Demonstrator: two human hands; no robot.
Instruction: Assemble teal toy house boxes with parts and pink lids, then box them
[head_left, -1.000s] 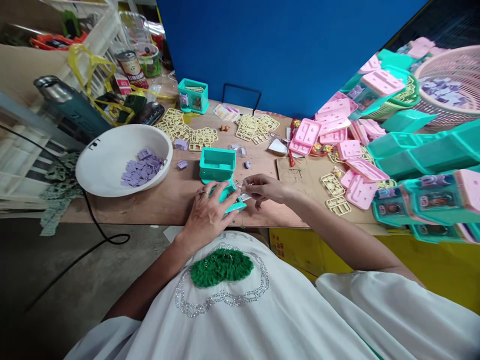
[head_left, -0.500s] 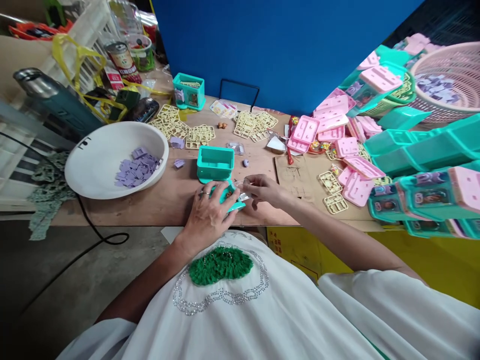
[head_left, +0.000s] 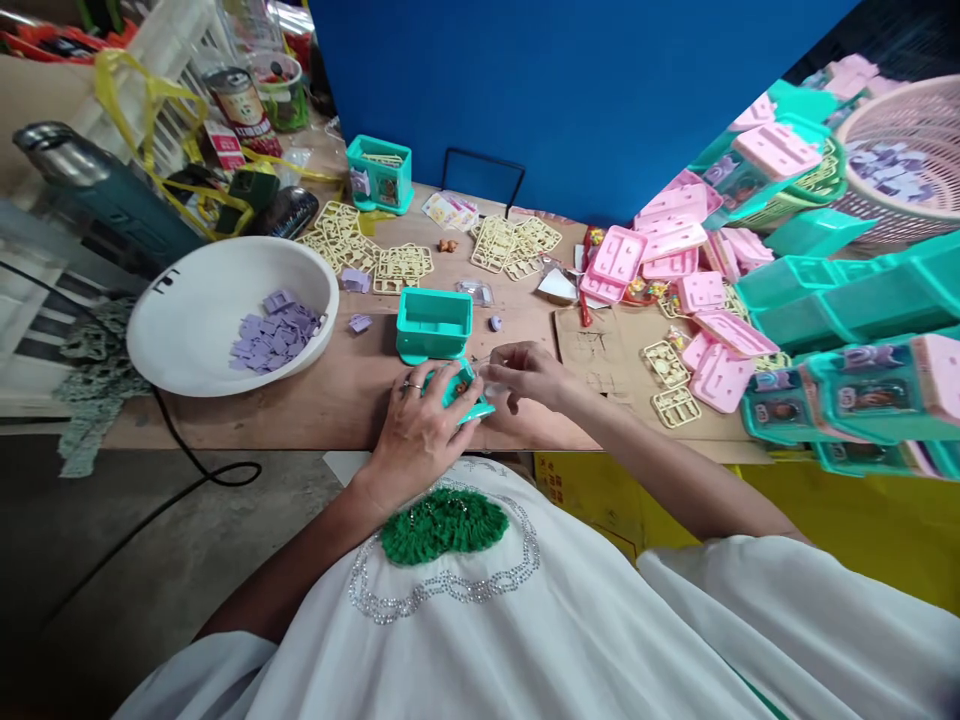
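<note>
Near the table's front edge, my left hand curls over a small teal plastic panel and holds it down. A little brown piece shows on the panel between my fingers. To its right, my right hand pinches a clear plastic piece by the panel's edge; its exact shape is partly hidden by the fingers. Just beyond my hands stands an open teal box. A second clear plastic piece and a small purple part lie to the right of that box.
A white bowl of purple pieces stands left. Cream part frames lie behind the box, near a filled teal box. Pink lids and stacked teal boxes crowd the right. A blue panel closes the back.
My right hand has shifted slightly, still pinching the clear piece at the teal panel. My left hand keeps its hold. The whole view has moved a little.
</note>
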